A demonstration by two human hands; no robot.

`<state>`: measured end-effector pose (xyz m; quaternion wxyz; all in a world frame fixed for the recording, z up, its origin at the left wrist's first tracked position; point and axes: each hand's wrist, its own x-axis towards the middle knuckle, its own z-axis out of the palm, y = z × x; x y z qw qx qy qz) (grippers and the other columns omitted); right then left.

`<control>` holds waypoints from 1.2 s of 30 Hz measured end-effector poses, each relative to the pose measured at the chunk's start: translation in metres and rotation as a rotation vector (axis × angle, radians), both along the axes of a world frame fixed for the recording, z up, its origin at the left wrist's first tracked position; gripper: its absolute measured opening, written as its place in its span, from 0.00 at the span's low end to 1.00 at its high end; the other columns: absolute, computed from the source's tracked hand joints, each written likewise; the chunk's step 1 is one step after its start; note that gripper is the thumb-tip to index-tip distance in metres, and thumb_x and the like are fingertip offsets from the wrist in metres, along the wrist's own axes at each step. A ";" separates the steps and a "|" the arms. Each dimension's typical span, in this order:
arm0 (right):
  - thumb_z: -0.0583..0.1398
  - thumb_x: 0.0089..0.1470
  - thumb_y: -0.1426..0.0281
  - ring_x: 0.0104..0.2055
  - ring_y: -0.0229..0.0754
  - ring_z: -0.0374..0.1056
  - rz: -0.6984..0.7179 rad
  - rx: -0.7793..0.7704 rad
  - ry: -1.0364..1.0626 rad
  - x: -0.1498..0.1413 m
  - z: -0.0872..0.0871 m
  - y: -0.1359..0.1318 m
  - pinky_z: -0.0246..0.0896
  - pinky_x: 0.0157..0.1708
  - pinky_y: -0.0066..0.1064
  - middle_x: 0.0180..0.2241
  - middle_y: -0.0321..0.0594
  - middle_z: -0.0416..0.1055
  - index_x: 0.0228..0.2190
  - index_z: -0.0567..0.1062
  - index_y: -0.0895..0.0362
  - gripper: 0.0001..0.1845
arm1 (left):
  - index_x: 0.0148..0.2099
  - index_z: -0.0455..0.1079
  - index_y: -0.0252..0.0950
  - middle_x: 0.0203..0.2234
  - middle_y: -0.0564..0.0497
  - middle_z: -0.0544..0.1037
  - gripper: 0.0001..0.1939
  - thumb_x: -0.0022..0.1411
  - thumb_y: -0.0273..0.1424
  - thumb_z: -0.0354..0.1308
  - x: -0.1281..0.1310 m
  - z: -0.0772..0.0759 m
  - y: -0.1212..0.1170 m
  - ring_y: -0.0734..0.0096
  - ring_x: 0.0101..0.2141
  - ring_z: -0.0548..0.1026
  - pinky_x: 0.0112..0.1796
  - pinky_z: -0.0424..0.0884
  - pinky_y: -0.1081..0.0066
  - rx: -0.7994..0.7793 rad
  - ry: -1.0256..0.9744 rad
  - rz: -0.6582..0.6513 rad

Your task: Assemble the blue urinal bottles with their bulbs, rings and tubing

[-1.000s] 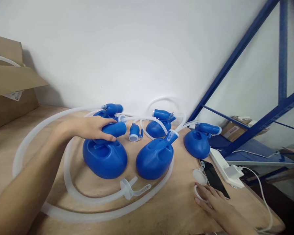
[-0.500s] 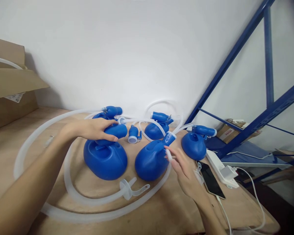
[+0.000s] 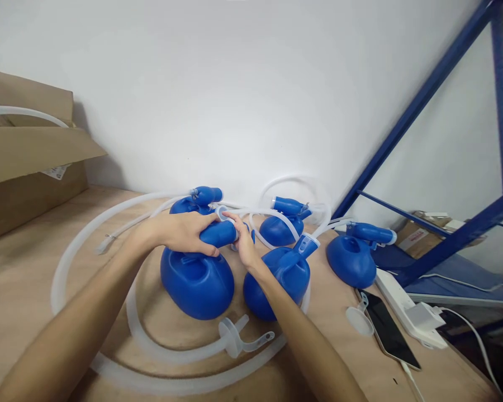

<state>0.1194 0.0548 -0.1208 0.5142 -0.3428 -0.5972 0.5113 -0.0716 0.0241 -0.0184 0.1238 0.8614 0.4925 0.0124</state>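
Note:
My left hand (image 3: pixel 188 231) is wrapped over a blue tubular neck piece (image 3: pixel 218 234), which sits on a rounded blue plastic bottle (image 3: pixel 197 285). At the neck piece's open end, my right hand (image 3: pixel 245 243) is closed on a white ring, mostly hidden by the fingers. Behind the fingertips shows a pale round cap (image 3: pixel 222 212). A second blue bottle (image 3: pixel 291 273) with a white-rimmed neck stands to the right, partly behind my right forearm. In front lies a clear hose (image 3: pixel 176 355) with a translucent stopper and strap (image 3: pixel 232 338) at its end.
More blue bottles with hoses stand behind (image 3: pixel 280 229) and at the right (image 3: pixel 350 259). A loose clear cap (image 3: pixel 359 321), a phone (image 3: pixel 389 329) and a white power strip (image 3: pixel 406 312) lie at right. A cardboard box (image 3: pixel 33 190) stands left; a blue metal rack (image 3: pixel 419 106) rises at right.
My right hand has moved left from beside the second bottle to the neck piece's end, bringing a small white part. My left hand stays on the neck piece. The view has shifted left.

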 end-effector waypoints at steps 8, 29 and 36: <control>0.69 0.48 0.53 0.46 0.47 0.73 -0.007 -0.173 0.159 -0.013 0.003 -0.012 0.69 0.50 0.38 0.38 0.36 0.78 0.40 0.79 0.52 0.21 | 0.64 0.67 0.37 0.52 0.41 0.81 0.38 0.58 0.53 0.61 0.005 0.003 -0.001 0.46 0.49 0.80 0.49 0.74 0.60 0.003 -0.005 -0.070; 0.51 0.62 0.44 0.43 0.50 0.76 0.022 -0.370 0.129 0.006 0.020 -0.009 0.71 0.35 0.36 0.39 0.44 0.80 0.42 0.81 0.54 0.31 | 0.66 0.68 0.34 0.52 0.37 0.81 0.41 0.60 0.56 0.60 0.025 0.002 -0.009 0.41 0.51 0.79 0.47 0.74 0.58 0.067 -0.020 -0.032; 0.53 0.62 0.57 0.44 0.49 0.77 -0.036 -0.349 0.065 0.012 0.024 -0.008 0.76 0.39 0.40 0.42 0.42 0.81 0.43 0.83 0.53 0.22 | 0.62 0.71 0.36 0.46 0.40 0.83 0.38 0.58 0.55 0.62 0.025 0.001 -0.007 0.46 0.45 0.81 0.45 0.73 0.60 0.103 -0.029 -0.004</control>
